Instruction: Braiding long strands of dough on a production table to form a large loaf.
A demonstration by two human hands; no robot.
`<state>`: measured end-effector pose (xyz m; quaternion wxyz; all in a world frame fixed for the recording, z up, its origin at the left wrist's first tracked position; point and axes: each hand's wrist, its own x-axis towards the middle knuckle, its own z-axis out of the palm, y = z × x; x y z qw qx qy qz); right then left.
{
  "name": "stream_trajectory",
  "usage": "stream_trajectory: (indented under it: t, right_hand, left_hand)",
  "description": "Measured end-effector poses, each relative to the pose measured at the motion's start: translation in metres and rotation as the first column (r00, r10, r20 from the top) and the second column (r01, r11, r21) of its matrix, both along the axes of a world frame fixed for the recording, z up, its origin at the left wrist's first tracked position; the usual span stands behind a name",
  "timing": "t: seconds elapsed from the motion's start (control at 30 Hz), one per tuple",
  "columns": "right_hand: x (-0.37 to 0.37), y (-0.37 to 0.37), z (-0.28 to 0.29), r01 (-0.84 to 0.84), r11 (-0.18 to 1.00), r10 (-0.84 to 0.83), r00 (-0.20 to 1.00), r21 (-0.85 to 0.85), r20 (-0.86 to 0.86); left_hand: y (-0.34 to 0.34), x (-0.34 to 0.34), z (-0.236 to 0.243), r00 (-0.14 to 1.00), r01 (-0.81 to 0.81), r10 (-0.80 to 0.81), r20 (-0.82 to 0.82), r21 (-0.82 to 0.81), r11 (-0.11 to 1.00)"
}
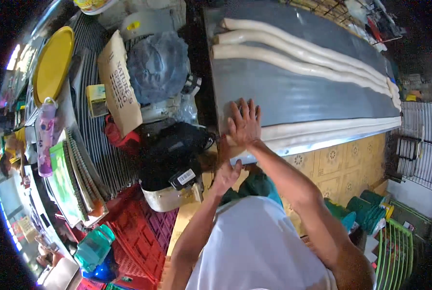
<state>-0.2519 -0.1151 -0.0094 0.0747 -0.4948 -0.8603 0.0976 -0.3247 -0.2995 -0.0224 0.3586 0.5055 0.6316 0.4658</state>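
Note:
Two long cream-white ropes that look like dough (322, 129) lie side by side along the near edge of a grey metal-topped table (293, 99). My right hand (245, 123) is laid flat at their left end, its fingers spread over the tabletop and its heel by the rope. At the table's near left corner, my left hand (227, 170) is held against the same end, fingers stretched and thumb apart; its fingertips are partly hidden beside the rope. Farther back, several more dough ropes (303, 67) stretch across the table to the right.
Left of the table are a black bag (175, 150), a cardboard piece (119, 87), a dark cloth-like bundle (158, 67) and a yellow oval tray (54, 63). Red crates (134, 232) stand at lower left. A green rack (395, 246) and a wire rack (419, 145) are at right.

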Motion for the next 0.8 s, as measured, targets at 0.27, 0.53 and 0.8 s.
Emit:
stream_trajectory:
  t: [0.27,0.53,0.8]
  right_hand:
    - [-0.029,-0.007,0.001,0.013,1.000,-0.012,1.000,0.028,-0.012]
    - [-0.047,-0.019,0.010,0.070,0.998,-0.070,0.997,0.000,0.029]
    - [0.067,-0.041,0.044,0.046,0.985,-0.139,0.790,-0.168,-0.598]
  left_hand:
    - [0.020,0.002,0.011,0.881,-0.080,0.137,0.452,-0.144,0.986]
    - [-0.005,-0.007,0.016,0.977,-0.105,0.119,0.178,-0.087,0.991]
    - [0.025,0.015,0.035,0.564,0.274,-0.665,-0.490,-0.649,0.710]
